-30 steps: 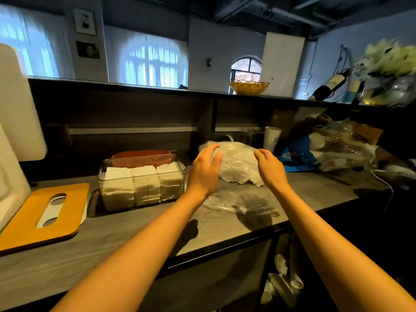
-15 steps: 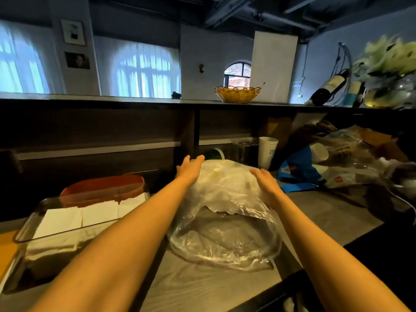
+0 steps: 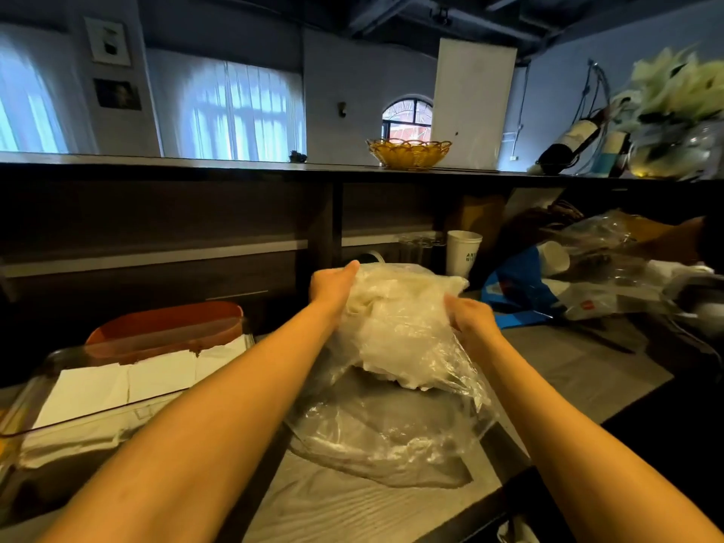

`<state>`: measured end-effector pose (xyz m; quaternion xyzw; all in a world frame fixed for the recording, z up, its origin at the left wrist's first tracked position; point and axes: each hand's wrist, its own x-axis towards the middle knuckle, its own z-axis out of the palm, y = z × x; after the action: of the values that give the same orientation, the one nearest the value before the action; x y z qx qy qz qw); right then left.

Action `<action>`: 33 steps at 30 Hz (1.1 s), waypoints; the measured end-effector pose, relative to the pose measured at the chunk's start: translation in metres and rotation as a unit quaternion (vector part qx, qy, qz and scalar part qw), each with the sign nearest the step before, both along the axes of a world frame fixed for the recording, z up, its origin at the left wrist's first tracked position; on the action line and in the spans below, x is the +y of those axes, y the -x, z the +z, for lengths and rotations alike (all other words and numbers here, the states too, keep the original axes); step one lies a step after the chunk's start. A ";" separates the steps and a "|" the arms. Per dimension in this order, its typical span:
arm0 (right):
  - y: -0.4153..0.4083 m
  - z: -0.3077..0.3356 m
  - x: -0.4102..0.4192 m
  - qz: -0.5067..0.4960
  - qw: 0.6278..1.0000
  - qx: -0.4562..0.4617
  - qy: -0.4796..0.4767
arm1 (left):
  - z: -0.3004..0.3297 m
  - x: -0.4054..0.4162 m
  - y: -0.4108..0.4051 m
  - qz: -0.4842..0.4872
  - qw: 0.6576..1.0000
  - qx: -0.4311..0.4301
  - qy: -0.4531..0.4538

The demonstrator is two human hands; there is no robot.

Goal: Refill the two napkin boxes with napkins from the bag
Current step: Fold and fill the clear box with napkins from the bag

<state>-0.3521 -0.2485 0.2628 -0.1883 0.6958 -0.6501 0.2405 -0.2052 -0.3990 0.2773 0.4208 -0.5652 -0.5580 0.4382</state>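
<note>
Head view: at frame centre, the left hand (image 3: 333, 286) and right hand (image 3: 472, 319) grip either side of a clear plastic bag (image 3: 395, 386) of white napkins (image 3: 395, 331), fingers curled into the film, on the grey counter (image 3: 352, 507). At lower left, a clear napkin box (image 3: 51, 421) holds folded napkins beside an orange container (image 3: 164, 327).

I log the bag (image 3: 395, 389) as thin clear plastic, glossy and crinkled; the napkins (image 3: 117, 384) as matt white paper; their box (image 3: 98, 419) as clear glossy plastic; the counter (image 3: 344, 503) as matt grey wood grain; the basket (image 3: 408, 152) as woven yellow wicker.
</note>
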 end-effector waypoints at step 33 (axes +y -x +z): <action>-0.008 -0.003 0.000 0.000 0.988 0.146 0.045 | -0.001 -0.007 -0.018 0.008 0.995 -0.008 0.101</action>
<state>-0.3442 -0.2490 0.2600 -0.2913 0.6933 -0.6466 0.1277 -0.1876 -0.4064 0.2765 0.3836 -0.6189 -0.4914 0.4778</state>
